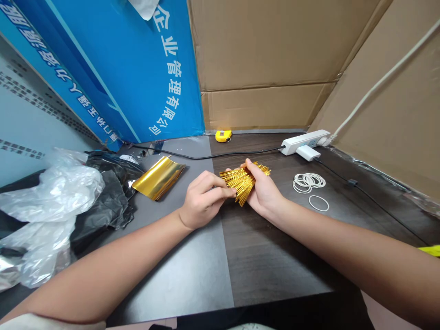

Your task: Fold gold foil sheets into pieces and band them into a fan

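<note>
A bundle of gold twist ties (pixel 243 185) is fanned out above the table between my two hands. My right hand (pixel 263 188) is closed around its right side, with the thumb lying across the top. From the left, my left hand (pixel 207 197) pinches at the bundle's near left ends, its fingertips touching the ties. Whether the left fingers hold one tie or several, I cannot tell. To the left of my left hand lies a stack of shiny gold foil sheets (pixel 158 178). Several white rubber bands (pixel 309 182) lie to the right of my right hand, with a single one (pixel 319 203) apart.
A yellow tape measure (pixel 223 136) sits at the table's back edge. At the back right is a white power strip (pixel 305 140) with a plugged-in adapter (pixel 307 153); a black cable (pixel 206 157) runs left from it. Clear plastic bags (pixel 51 192) and black plastic (pixel 110 197) crowd the left.
</note>
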Available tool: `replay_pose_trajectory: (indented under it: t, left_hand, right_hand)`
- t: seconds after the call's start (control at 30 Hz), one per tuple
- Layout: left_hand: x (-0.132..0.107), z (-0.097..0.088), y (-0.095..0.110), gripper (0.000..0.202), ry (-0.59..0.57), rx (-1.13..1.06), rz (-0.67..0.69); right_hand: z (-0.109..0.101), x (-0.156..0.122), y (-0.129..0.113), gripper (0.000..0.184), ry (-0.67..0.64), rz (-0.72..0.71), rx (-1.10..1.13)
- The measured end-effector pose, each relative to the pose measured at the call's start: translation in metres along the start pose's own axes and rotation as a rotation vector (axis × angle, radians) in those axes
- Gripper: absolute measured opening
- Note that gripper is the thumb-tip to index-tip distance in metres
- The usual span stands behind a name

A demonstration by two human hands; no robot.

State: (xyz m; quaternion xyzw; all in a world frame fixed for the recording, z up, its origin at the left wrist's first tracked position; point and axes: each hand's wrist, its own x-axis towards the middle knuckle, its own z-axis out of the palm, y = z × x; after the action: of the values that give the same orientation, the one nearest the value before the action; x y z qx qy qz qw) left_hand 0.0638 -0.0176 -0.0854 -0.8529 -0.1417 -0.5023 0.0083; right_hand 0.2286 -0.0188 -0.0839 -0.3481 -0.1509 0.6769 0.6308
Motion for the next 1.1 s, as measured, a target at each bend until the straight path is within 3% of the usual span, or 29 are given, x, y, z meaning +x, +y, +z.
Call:
replay_pose_trajectory:
  t: [0.27, 0.33, 0.5, 0.6, 0.7, 0.87, 1.0, 1.1]
  left_hand:
    - [0.0, -0.001, -0.001, 0.006, -0.093, -0.049, -0.093]
    - [0.0, 0.001, 0.003, 0.018, -0.07, -0.045, -0.19]
    - [-0.003, 0.014, 0.01, 0.072, -0.035, 0.015, -0.494]
    - [-0.005, 0.017, 0.009, 0.066, -0.131, -0.14, -0.569]
    - [-0.006, 0.015, 0.007, 0.062, -0.224, -0.172, -0.542]
    - [-0.007, 0.011, 0.008, 0.057, -0.372, 0.071, -0.413]
    - [-0.006, 0.01, 0.011, 0.059, -0.379, 0.21, -0.343]
    - [-0.004, 0.011, 0.017, 0.078, -0.335, 0.258, -0.319]
  right_hand:
    - [-0.001, 0.002, -0.006, 0.044, -0.086, -0.156, -0.051]
    - [0.001, 0.0, -0.006, 0.045, -0.1, -0.214, -0.066]
    - [0.005, -0.007, -0.001, 0.042, -0.14, -0.306, -0.15]
    - [0.004, -0.008, 0.001, 0.042, -0.12, -0.357, -0.201]
    - [0.003, -0.007, 0.001, 0.04, -0.112, -0.381, -0.225]
    - [0.002, -0.006, 0.001, 0.038, -0.111, -0.398, -0.239]
    - [-0.001, -0.006, 0.002, 0.036, -0.118, -0.43, -0.294]
    - [-0.002, -0.005, 0.003, 0.038, -0.12, -0.44, -0.31]
